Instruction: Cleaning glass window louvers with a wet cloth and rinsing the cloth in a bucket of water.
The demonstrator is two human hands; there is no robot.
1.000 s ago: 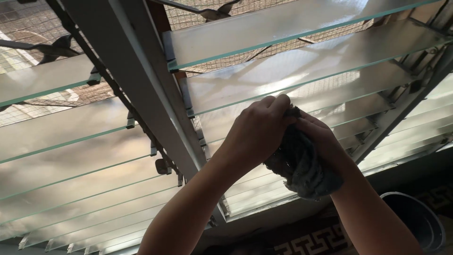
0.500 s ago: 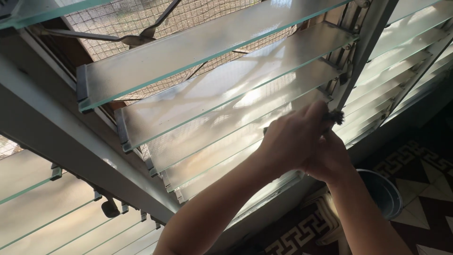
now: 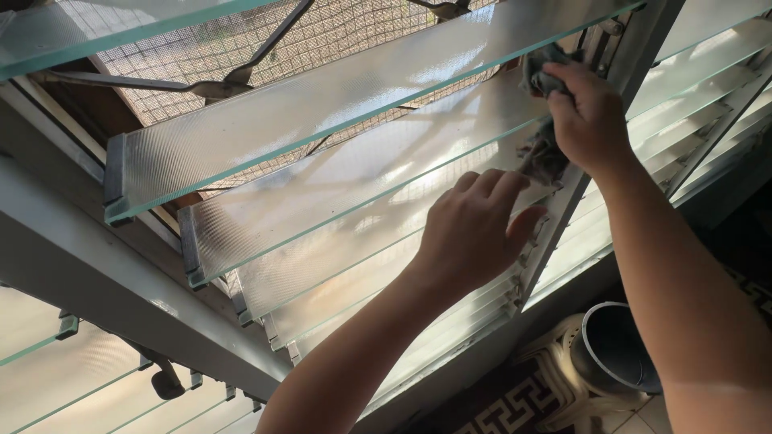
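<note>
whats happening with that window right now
A person is wiping a frosted glass louvre window. The right hand grips a dark grey rag pressed against the right end of a slat, by the grey metal frame. The left hand rests open on a lower slat. A grey round bucket stands below.

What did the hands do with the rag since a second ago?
The hands came apart. The right hand carried the dark rag up to the right end of a glass slat. The left hand let go and now rests on the glass below. The slats stayed tilted open.
</note>
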